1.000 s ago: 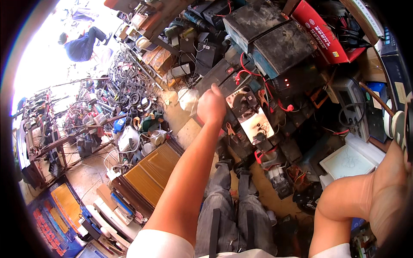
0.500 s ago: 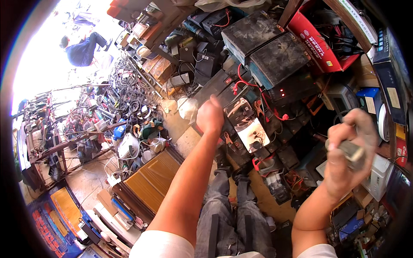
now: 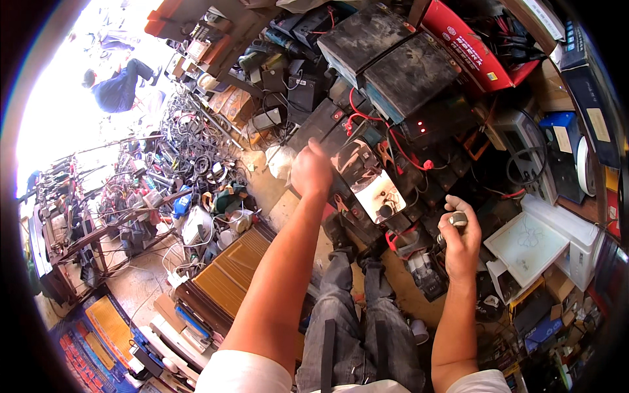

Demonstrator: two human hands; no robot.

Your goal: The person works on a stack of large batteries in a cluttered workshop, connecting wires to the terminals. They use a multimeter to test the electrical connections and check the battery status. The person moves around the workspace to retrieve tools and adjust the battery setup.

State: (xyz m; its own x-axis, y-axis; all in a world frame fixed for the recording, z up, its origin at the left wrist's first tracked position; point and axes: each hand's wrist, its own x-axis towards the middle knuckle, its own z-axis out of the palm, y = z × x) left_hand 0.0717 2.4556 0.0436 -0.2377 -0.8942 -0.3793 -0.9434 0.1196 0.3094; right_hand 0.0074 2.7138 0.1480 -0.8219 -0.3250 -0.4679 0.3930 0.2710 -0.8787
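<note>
Nearest to you, your faded grey trousers (image 3: pixel 334 314) show soft, creased cloth with a dark strap hanging down each leg. Your right hand (image 3: pixel 460 245) is raised to the right of them, fingers curled around a small rounded object (image 3: pixel 460 219), pale and grey, its smooth end showing between thumb and fingers; the rest of it is hidden by your grip. Your left hand (image 3: pixel 312 169) reaches further forward, fingers folded in and thumb up; you keep its palm out of sight, so I cannot tell whether it grips anything.

Just right of that left hand lies a glossy panel (image 3: pixel 382 194), rectangular with rounded corners, mirror-bright at its lower end and darker with reflections above. It sits among matte black blocks, with a copper-coloured clip (image 3: pixel 386 154) by its upper right side and another near its left edge. To your left stands a golden-brown box (image 3: pixel 230 259) with a ridged top; to your right, a shallow white tray (image 3: pixel 527 239) has a smooth, flat face.

Beyond the panel, a red cable (image 3: pixel 359 105) loops beneath two bulky, dust-smeared batteries (image 3: pixel 409 75), next to a red cardboard box (image 3: pixel 468 52). Further off on the left, thin cords tangle in a heap (image 3: pixel 196 147), and past it a person in dark clothes (image 3: pixel 118 90) appears against white glare
</note>
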